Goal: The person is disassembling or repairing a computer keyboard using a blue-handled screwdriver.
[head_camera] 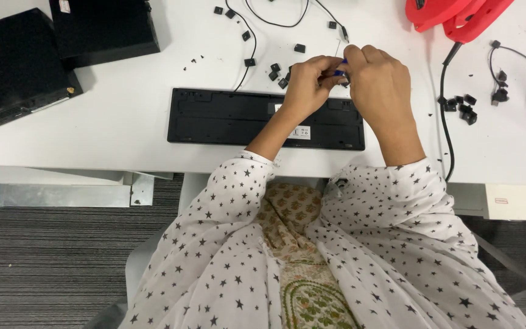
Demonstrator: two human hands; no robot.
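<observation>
A black keyboard (226, 116) lies upside down on the white table (123, 122), its label facing up. Above its right half my left hand (308, 82) and my right hand (378, 79) meet, fingers pinched together around a small blue-handled tool (341, 72). A thin metal tip sticks up from between the fingers. Which hand carries the tool's weight is hard to tell; both touch it. Loose black keycaps (274, 70) lie just behind the keyboard by my left hand.
Two black boxes (16, 64) sit at the far left. A red device (452, 15) with a black cable (444, 116) is at the far right, with more keycaps (462, 106) and a thin wire (515, 58). Black cables (248, 36) trail across the back.
</observation>
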